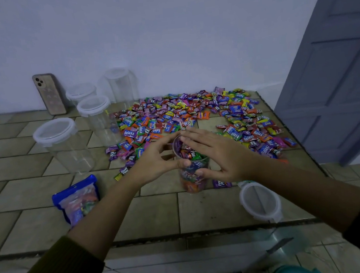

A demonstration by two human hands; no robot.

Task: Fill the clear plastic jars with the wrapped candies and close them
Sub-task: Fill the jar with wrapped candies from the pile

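Left hand [155, 160] grips the candy jar [193, 179] at mid-frame, curled round its rim. Right hand [218, 154] lies straight-fingered over its mouth. Wrapped candies [194, 115] are heaped just behind, the loose lid [260, 203] lies lower right, and the empty jars [65, 143] stand upper left on the desk [28, 217].

We count five clear jars. Four are lidded and empty: near jar [65, 147], middle jar [98, 115], short rear jar [81, 93], tall rear jar [120, 85]. One open jar [193, 179], candy inside. One loose lid [260, 201]. Wrapped candies [172, 113]: too many for us to count. One blue bag [77, 197]. One phone [49, 94]. Two hands: left hand [157, 160], right hand [220, 154].
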